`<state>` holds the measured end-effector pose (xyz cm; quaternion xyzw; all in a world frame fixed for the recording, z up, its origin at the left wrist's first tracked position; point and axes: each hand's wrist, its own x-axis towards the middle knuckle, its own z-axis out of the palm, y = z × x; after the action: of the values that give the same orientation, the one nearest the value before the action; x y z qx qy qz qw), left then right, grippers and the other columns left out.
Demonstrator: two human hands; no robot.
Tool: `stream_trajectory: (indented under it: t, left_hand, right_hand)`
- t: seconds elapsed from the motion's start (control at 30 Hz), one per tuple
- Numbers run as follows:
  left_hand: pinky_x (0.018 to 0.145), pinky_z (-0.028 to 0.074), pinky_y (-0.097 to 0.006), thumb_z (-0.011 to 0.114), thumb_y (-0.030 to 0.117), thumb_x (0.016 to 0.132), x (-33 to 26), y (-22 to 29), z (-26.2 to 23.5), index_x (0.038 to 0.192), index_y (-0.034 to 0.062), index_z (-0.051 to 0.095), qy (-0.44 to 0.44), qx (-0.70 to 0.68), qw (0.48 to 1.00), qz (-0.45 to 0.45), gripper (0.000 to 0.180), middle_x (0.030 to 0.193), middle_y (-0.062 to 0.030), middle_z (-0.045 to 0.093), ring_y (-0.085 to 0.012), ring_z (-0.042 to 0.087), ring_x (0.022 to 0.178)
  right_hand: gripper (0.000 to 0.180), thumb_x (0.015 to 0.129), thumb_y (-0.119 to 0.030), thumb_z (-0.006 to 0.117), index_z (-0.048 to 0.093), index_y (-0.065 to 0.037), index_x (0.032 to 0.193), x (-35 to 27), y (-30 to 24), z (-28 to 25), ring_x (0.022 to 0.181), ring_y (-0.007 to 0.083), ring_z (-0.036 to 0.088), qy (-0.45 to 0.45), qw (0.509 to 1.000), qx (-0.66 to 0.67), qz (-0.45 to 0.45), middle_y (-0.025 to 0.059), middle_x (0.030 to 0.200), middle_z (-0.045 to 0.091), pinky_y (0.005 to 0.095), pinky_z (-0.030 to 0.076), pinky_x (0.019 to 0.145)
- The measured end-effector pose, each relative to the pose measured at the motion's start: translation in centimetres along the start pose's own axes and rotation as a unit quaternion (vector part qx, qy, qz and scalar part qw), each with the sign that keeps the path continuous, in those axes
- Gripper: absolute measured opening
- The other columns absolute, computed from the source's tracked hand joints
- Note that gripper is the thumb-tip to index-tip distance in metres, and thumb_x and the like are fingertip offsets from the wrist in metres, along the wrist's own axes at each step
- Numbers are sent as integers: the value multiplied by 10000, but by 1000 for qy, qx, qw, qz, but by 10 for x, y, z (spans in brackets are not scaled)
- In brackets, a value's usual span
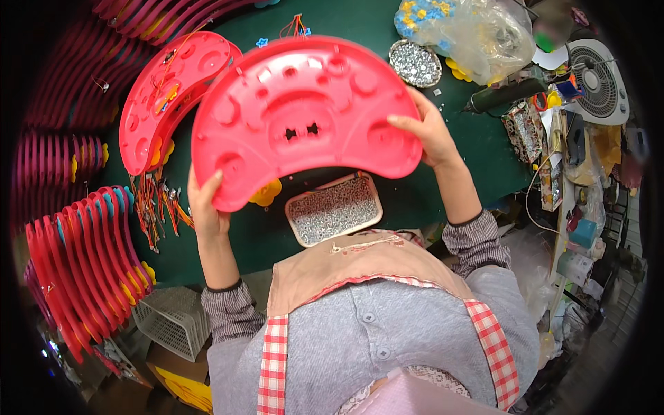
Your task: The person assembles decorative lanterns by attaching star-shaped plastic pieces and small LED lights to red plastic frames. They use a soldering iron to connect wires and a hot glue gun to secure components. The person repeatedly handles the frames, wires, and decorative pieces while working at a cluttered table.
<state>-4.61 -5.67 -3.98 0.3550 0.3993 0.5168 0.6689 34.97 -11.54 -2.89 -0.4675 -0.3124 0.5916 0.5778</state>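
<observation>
A large red curved plastic panel (297, 104), shaped like a wide crescent, is held up over the table by both hands. My left hand (206, 200) grips its lower left end, thumb on the upper face. At the right end my right hand (432, 131) holds the edge, with the thumb laid over the top. Two dark star-shaped holes show near the panel's middle. Beneath its lower edge stands a pale-rimmed tray (302, 237) of small metal parts. Another red panel (142, 104), with wires on it, lies to the left.
Stacked red panels (83, 263) line the left side, near bundled wires (159, 207). At the back right are a round dish of metal parts (415, 63), a plastic bag (491, 41), a green power tool (501, 91) and a fan (595, 79). A grey crate (171, 321) stands below the table's left edge.
</observation>
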Motion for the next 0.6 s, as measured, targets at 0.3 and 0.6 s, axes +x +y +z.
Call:
stream_trajectory:
  t: [0.3,0.6]
  left_hand:
    - [1015,516,-318,615,16,1015,38,10,17,1388,-25,531,-33,272,950,148,384,1286,-107,663,-162,647,1147]
    - [1014,486,-305,653,40,1003,13,-51,-1,1380,-56,509,7,373,922,101,415,1271,-129,640,-169,618,1147]
  right_hand:
    - [496,902,-38,735,560,38,1359,21,0,-24,994,153,712,1,974,-218,-59,97,1180,722,318,592,884]
    - [679,845,-75,774,455,-37,1443,-16,48,-27,1131,318,725,110,900,-400,-133,199,1247,718,386,573,946]
